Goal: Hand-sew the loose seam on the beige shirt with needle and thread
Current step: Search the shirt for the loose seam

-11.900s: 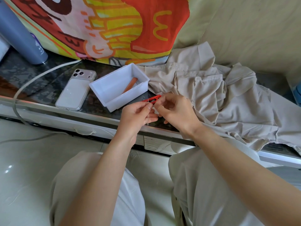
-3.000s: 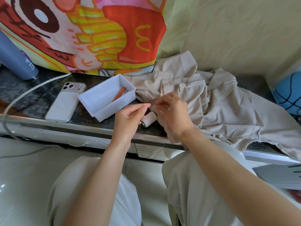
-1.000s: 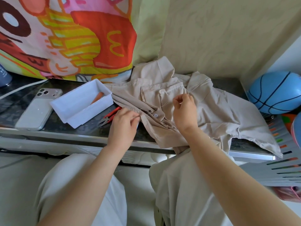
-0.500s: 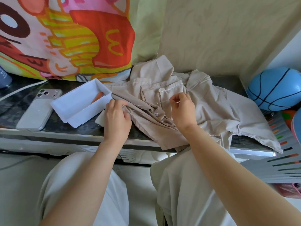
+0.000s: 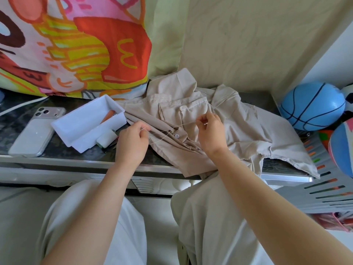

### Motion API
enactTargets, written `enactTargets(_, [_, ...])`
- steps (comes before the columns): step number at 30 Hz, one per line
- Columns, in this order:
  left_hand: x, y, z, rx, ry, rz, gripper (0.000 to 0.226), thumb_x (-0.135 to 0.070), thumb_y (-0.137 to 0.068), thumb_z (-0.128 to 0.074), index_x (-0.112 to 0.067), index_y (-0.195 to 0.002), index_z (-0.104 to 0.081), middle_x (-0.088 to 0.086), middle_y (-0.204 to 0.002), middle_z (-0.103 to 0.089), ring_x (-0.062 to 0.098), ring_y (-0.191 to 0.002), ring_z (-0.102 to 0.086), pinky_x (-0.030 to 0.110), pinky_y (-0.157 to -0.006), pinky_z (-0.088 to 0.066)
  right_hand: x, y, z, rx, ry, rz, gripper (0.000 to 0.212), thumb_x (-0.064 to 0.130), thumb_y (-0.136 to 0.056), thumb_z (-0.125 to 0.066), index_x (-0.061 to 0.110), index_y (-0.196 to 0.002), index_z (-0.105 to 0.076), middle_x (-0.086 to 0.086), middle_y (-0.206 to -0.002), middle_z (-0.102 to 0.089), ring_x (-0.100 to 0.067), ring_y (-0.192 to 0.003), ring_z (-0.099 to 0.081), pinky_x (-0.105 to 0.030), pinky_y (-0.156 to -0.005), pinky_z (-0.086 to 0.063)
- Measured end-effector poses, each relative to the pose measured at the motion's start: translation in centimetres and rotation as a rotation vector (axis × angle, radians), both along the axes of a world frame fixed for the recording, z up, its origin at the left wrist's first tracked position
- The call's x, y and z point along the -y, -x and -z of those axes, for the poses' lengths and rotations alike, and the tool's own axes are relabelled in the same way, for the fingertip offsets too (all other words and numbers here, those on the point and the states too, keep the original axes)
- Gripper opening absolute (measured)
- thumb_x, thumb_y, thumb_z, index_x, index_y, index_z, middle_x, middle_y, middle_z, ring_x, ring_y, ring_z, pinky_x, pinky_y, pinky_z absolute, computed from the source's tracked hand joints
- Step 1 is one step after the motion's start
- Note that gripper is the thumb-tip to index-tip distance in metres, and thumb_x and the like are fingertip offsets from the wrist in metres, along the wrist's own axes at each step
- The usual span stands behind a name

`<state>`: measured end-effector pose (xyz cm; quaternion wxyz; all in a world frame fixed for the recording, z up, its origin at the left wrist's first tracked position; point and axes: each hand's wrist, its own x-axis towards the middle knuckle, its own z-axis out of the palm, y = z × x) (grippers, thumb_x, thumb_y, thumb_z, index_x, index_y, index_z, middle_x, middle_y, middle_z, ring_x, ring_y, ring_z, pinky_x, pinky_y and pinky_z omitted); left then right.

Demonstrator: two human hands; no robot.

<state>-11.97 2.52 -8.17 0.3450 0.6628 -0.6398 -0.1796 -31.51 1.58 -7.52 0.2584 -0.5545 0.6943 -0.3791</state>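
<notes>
The beige shirt [image 5: 238,129] lies crumpled on the dark countertop [image 5: 63,153], its button placket turned towards me. My left hand [image 5: 131,143] pinches the placket's edge just left of a white button [image 5: 177,135]. My right hand [image 5: 211,131] is raised over the shirt, finger and thumb pinched on a pale thread [image 5: 186,124] that runs taut down to the fabric by the button. A second loop of thread [image 5: 162,138] sags towards my left hand. The needle is too small to make out. A white thread spool [image 5: 106,137] lies beside my left hand.
A white plastic tray [image 5: 84,123] holding an orange tool [image 5: 108,116] sits left of the shirt, with a phone [image 5: 36,131] further left. A colourful cushion [image 5: 76,44] leans behind. A blue ball [image 5: 312,106] and a grey slatted basket [image 5: 328,180] are at the right.
My right hand lifted off the pocket area and now draws a thread taut from the placket. My left hand slid right along the placket edge, uncovering the spool.
</notes>
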Motion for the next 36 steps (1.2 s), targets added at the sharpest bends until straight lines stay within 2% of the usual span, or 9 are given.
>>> enactTargets(4, [0.3, -0.1, 0.1, 0.073, 0.031, -0.041, 0.016, -0.009, -0.094, -0.047, -0.01, -0.096, -0.062, -0.003, -0.055, -0.046, 0.012, -0.05, -0.04, 0.028, -0.047, -0.028, -0.3, 0.5, 0.1, -0.001, -0.002, 0.018, 0.013, 0.011, -0.098, -0.045, 0.007, -0.1, -0.057, 0.002, -0.103, -0.046, -0.014, -0.09, -0.048, -0.025, -0.083, -0.039])
enactTargets(9, [-0.4, 0.7, -0.1, 0.197, 0.104, 0.137, 0.005, -0.011, -0.091, -0.057, -0.014, -0.091, -0.062, -0.004, -0.049, -0.046, 0.013, -0.046, -0.043, 0.026, -0.041, -0.029, -0.4, 0.7, 0.1, 0.011, 0.026, -0.002, 0.01, 0.012, -0.097, -0.048, 0.009, -0.096, -0.057, 0.002, -0.1, -0.047, -0.018, -0.087, -0.051, -0.028, -0.082, -0.043])
enactTargets(15, [-0.9, 0.9, 0.5, 0.27, 0.037, 0.334, 0.023, 0.011, -0.081, -0.056, -0.01, -0.083, -0.065, -0.005, -0.053, -0.046, 0.016, -0.051, -0.045, 0.027, -0.047, -0.035, -0.2, 1.5, 0.7, 0.032, -0.011, 0.048, 0.014, 0.013, -0.096, -0.047, 0.007, -0.098, -0.059, -0.005, -0.105, -0.054, -0.017, -0.085, -0.05, -0.029, -0.082, -0.043])
enactTargets(19, [-0.8, -0.3, 0.8, 0.372, -0.021, 0.302, 0.035, 0.014, -0.077, -0.05, -0.018, -0.063, -0.05, -0.011, -0.051, -0.036, 0.015, -0.051, -0.037, 0.025, -0.044, -0.024, 0.1, 1.9, 0.9, 0.04, -0.097, 0.094, 0.01, 0.013, -0.094, -0.046, 0.015, -0.092, -0.056, -0.009, -0.109, -0.058, -0.023, -0.09, -0.056, -0.039, -0.087, -0.048])
enactTargets(23, [-0.6, -0.7, 0.0, 0.259, -0.089, 0.229, 0.05, 0.013, -0.079, -0.049, -0.03, -0.053, -0.05, -0.007, -0.056, -0.048, 0.017, -0.055, -0.048, 0.03, -0.052, -0.038, -0.1, 1.6, 1.0, 0.022, -0.128, 0.093, 0.01, 0.012, -0.094, -0.047, 0.017, -0.092, -0.056, -0.01, -0.107, -0.059, -0.025, -0.091, -0.057, -0.041, -0.089, -0.048])
enactTargets(26, [-0.8, 0.1, -1.5, 0.122, -0.164, 0.271, 0.032, 0.002, -0.086, -0.052, -0.017, -0.064, -0.066, -0.014, -0.058, -0.052, 0.0, -0.059, -0.049, 0.01, -0.053, -0.035, -0.2, 2.0, 0.8, 0.048, -0.131, 0.129, 0.012, 0.012, -0.095, -0.045, 0.014, -0.096, -0.057, -0.008, -0.111, -0.057, -0.021, -0.09, -0.054, -0.033, -0.082, -0.046])
enactTargets(30, [-1.0, -0.2, -1.7, 0.064, -0.273, 0.273, 0.025, -0.011, -0.09, -0.048, -0.012, -0.07, -0.063, 0.007, -0.07, -0.06, 0.024, -0.073, -0.055, 0.031, -0.063, -0.038, -0.4, 2.5, 0.5, 0.109, -0.129, 0.168, 0.01, 0.012, -0.097, -0.043, 0.015, -0.093, -0.052, -0.012, -0.115, -0.057, -0.02, -0.091, -0.052, -0.033, -0.085, -0.045])
enactTargets(32, [-0.9, -1.1, -1.5, 0.174, -0.252, 0.217, 0.022, -0.015, -0.09, -0.048, -0.006, -0.074, -0.06, 0.009, -0.072, -0.059, 0.028, -0.073, -0.055, 0.034, -0.062, -0.04, -0.5, 2.4, 0.4, 0.121, -0.143, 0.17, 0.01, 0.012, -0.096, -0.044, 0.016, -0.092, -0.052, -0.013, -0.114, -0.058, -0.022, -0.094, -0.054, -0.038, -0.089, -0.048])
enactTargets(36, [-0.7, -1.4, -2.3, 0.54, -0.26, 0.106, 0.027, -0.027, -0.092, -0.049, -0.006, -0.078, -0.057, 0.011, -0.084, -0.056, 0.028, -0.08, -0.053, 0.034, -0.06, -0.039, -0.7, 2.4, 0.4, 0.121, -0.142, 0.136, 0.01, 0.011, -0.096, -0.046, 0.016, -0.095, -0.054, -0.009, -0.109, -0.06, -0.017, -0.091, -0.053, -0.025, -0.076, -0.04])
